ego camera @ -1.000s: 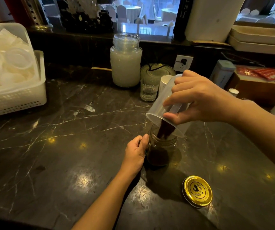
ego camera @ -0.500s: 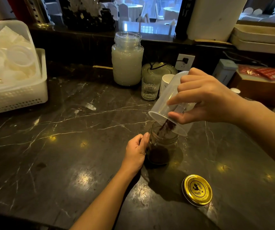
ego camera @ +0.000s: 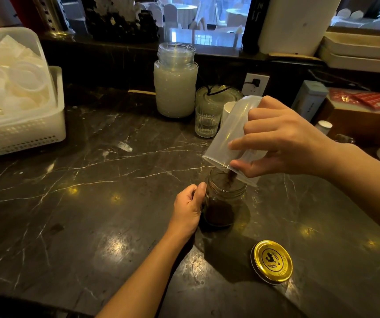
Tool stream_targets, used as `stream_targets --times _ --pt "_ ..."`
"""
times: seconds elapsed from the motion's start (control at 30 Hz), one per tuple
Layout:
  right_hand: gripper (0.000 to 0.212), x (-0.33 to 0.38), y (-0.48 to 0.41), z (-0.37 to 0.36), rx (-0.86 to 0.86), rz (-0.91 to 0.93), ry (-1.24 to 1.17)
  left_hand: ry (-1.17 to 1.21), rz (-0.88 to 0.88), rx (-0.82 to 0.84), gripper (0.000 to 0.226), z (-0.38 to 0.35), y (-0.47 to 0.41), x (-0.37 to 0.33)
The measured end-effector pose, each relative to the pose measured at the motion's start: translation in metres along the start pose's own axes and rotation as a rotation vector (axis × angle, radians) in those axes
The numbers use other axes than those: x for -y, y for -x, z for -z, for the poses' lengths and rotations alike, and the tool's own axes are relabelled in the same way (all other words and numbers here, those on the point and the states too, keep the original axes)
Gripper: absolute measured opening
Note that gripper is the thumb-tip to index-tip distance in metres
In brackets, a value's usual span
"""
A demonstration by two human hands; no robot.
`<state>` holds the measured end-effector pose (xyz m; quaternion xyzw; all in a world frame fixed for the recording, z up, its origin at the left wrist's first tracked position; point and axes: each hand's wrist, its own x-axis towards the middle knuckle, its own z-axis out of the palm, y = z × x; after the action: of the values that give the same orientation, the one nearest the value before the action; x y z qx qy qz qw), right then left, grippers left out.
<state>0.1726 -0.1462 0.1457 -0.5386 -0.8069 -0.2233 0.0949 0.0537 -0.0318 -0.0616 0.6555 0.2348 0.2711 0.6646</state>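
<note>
A small glass jar (ego camera: 224, 198) with dark contents in its bottom stands on the dark marble counter (ego camera: 92, 203). My left hand (ego camera: 189, 210) grips the jar's left side. My right hand (ego camera: 280, 143) holds a clear plastic cup (ego camera: 232, 134) tipped mouth-down over the jar. A thin dark stream falls from the cup's rim into the jar's mouth. The jar's gold lid (ego camera: 272, 261) lies flat on the counter to the front right.
A large glass jar of white stuff (ego camera: 175, 88), a small drinking glass (ego camera: 207, 122) and a glass lid (ego camera: 219, 96) stand behind. A white basket (ego camera: 24, 129) of plastic lids sits far left. Boxes and a tin (ego camera: 310, 99) crowd the right.
The cup has tipped a little steeper and the dark stream from it has thinned and shortened. My left hand has stayed on the jar.
</note>
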Motion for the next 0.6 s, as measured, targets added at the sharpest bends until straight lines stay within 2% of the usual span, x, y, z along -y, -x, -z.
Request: stream_targets --times 0.17,0.6 --pt "0.029 0.001 0.0 0.002 -0.013 0.019 -0.01 -0.059 -0.024 -0.001 0.057 0.001 0.001 -0.001" --pt "0.02 0.013 0.008 -0.003 -0.031 0.254 0.163 -0.056 -0.062 0.006 0.075 0.001 0.0 0.0"
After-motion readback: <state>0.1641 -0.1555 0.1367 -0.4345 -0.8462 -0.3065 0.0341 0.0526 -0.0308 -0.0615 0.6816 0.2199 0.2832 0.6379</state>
